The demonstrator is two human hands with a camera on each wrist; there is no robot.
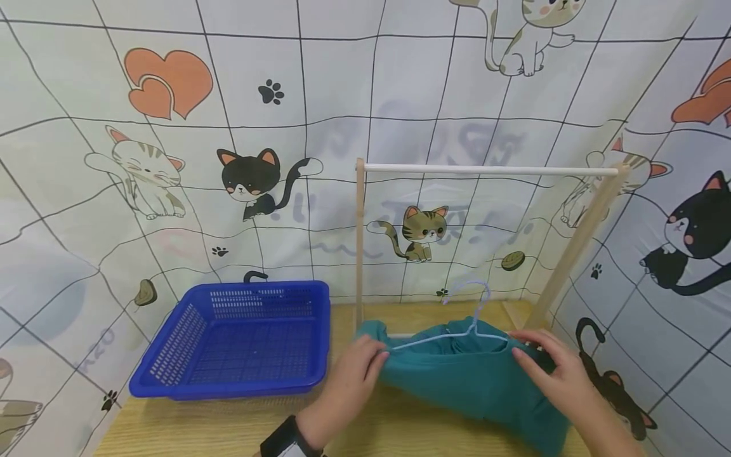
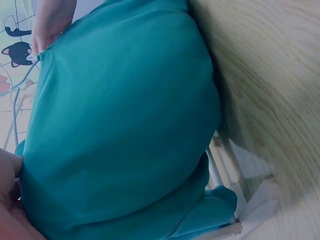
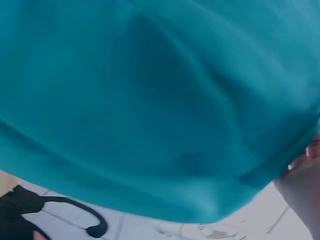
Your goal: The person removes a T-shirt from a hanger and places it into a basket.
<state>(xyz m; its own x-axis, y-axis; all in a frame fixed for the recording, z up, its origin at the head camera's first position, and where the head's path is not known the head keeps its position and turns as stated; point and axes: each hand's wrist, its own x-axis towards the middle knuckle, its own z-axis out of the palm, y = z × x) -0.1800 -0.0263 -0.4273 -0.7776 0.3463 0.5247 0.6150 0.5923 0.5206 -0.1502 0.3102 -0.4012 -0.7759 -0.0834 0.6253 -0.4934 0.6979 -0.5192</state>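
Note:
A teal garment (image 1: 457, 381) hangs around a light-blue wire hanger (image 1: 473, 327), whose hook stands up above the cloth. My left hand (image 1: 356, 365) pinches the garment's upper edge by the hanger's left end. At the other end, my right hand (image 1: 556, 371) holds the cloth between thumb and fingers. In the left wrist view the garment (image 2: 120, 115) spreads across the middle, with my left hand (image 2: 12, 195) at the lower left and my right hand (image 2: 52, 22) at the top. Teal cloth (image 3: 150, 110) fills most of the right wrist view.
A wooden rack with a white top bar (image 1: 485, 170) stands behind the garment. To its left, a blue plastic basket (image 1: 228, 388) sits on the wood-grain table (image 1: 217, 425). A cat-print curtain (image 1: 337, 76) covers the back and sides.

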